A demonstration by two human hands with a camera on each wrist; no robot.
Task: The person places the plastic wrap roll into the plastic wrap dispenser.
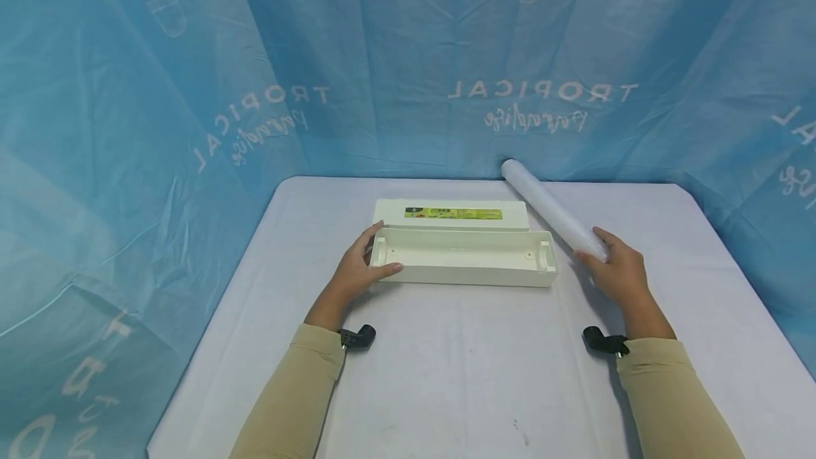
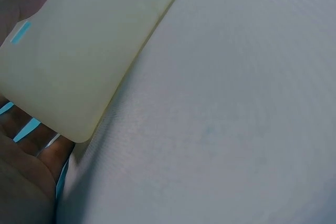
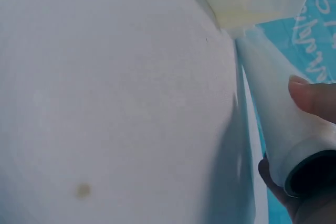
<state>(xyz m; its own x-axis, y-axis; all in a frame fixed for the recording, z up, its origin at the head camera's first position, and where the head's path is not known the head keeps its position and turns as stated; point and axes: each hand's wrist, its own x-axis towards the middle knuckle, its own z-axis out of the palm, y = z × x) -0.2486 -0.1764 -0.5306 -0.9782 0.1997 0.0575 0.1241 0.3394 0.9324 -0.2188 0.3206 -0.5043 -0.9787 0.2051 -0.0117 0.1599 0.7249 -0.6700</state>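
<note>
We see the left hand [image 1: 360, 268] holding the left end of the white box [image 1: 472, 276], its grip closed with the thumb on the front wall. The right hand [image 1: 618, 268] grips the near end of the whitish roll [image 1: 551, 211], which slants past the box's right end to the back of the bench [image 1: 472, 353]; we cannot tell whether it touches the blue curtain [image 1: 414, 55]. Directly behind the box sits the pale lid [image 1: 389, 214] with its yellow-green label [image 1: 454, 214], filling part of the space toward the curtain. The roll runs just beside the lid's right end. We notice small stains [image 1: 525, 438] on the bench, nearer us.
</note>
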